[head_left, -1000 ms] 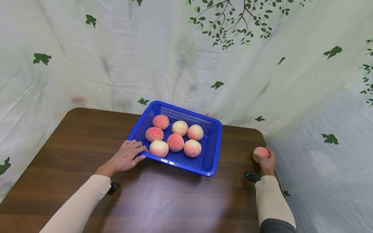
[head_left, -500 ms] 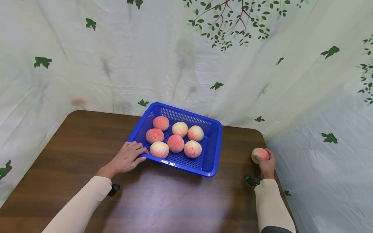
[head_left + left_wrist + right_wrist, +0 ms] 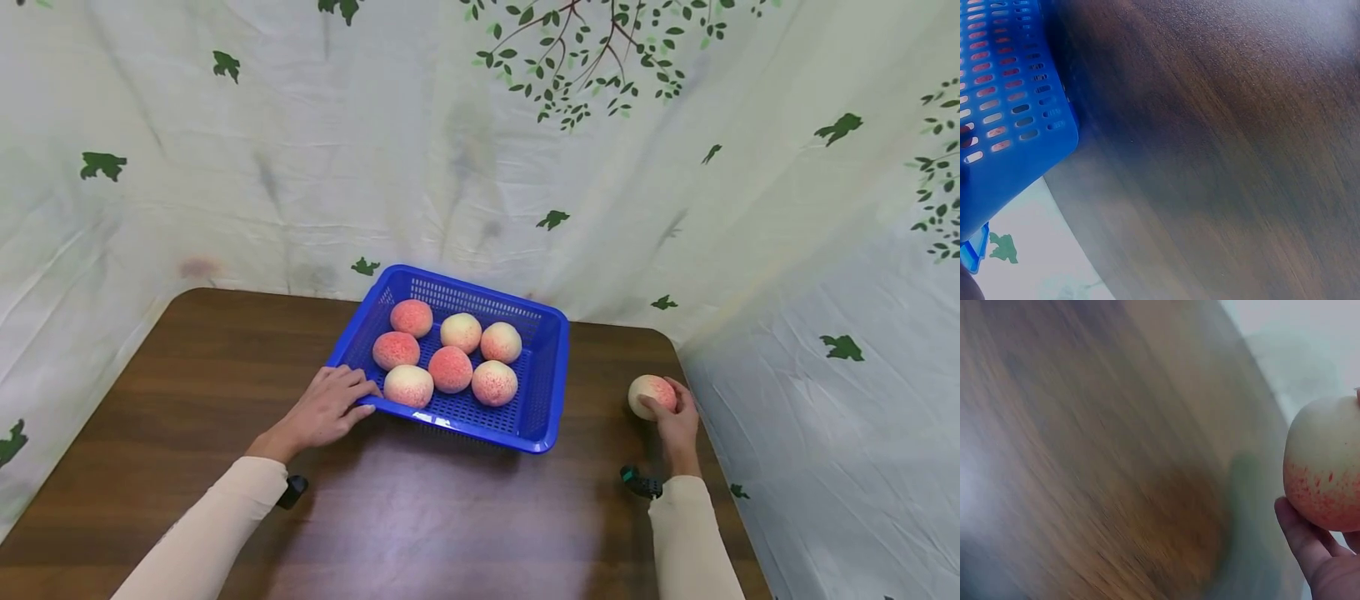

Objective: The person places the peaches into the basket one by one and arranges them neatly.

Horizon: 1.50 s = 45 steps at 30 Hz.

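Observation:
At the front left corner of a blue plastic basket [image 3: 562,387], my left hand [image 3: 322,408] grips the rim, fingers over the edge and thumb outside. Several peaches [image 3: 451,369], some red and some pale with pink speckles, lie in the basket. Over the right side of the table, my right hand [image 3: 677,419] holds another peach [image 3: 651,395] between thumb and fingers. In the right wrist view this held peach [image 3: 1325,459] shows a pale upper part and red-flecked lower part. The left wrist view catches the slotted side of the basket [image 3: 1019,134], with the left hand mostly out of frame.
The brown wooden table [image 3: 465,517] has rounded far corners. A pale curtain [image 3: 420,150] with printed leaves hangs close behind it and along the sides. The basket stands near the table's back edge.
My right hand has moved a little to the left with the peach, away from the table's right edge. The left hand and the basket stay put.

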Motion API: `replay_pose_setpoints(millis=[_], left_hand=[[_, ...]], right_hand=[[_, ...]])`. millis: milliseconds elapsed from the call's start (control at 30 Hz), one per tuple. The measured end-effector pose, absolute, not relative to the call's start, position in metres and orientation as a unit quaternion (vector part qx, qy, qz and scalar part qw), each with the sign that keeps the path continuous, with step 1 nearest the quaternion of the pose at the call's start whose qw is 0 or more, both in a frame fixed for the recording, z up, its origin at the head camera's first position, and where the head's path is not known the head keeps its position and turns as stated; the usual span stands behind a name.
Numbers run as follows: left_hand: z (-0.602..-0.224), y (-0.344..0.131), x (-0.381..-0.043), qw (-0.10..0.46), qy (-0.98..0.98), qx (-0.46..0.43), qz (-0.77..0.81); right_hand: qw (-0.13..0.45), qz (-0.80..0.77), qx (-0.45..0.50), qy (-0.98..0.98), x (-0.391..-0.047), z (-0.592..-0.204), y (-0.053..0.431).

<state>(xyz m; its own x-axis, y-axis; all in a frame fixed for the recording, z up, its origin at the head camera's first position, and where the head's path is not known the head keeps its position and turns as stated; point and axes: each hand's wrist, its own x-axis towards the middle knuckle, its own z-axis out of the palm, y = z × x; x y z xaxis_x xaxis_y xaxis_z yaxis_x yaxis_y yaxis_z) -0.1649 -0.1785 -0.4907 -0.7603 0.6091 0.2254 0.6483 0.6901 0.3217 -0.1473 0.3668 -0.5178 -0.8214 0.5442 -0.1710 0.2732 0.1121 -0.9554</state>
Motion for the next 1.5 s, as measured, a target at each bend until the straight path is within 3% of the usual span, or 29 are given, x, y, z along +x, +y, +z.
replay_pose_setpoints(millis=[333,1067,1500], left_hand=[[-0.492,-0.178,-0.165,0.052,-0.919,-0.341,-0.191],[-0.493,-0.178,-0.166,0.078,-0.912,-0.354,-0.191],[-0.491,-0.178,-0.165,0.063,-0.916,-0.346,-0.194]], right_hand=[[0.105,0.673,-0.226,-0.697,-0.138,-0.500,0.335],[0.063,0.782,-0.001,-0.620,-0.133,-0.465,0.263],[0.022,0.749,0.022,-0.662,-0.137,-0.463,0.222]])
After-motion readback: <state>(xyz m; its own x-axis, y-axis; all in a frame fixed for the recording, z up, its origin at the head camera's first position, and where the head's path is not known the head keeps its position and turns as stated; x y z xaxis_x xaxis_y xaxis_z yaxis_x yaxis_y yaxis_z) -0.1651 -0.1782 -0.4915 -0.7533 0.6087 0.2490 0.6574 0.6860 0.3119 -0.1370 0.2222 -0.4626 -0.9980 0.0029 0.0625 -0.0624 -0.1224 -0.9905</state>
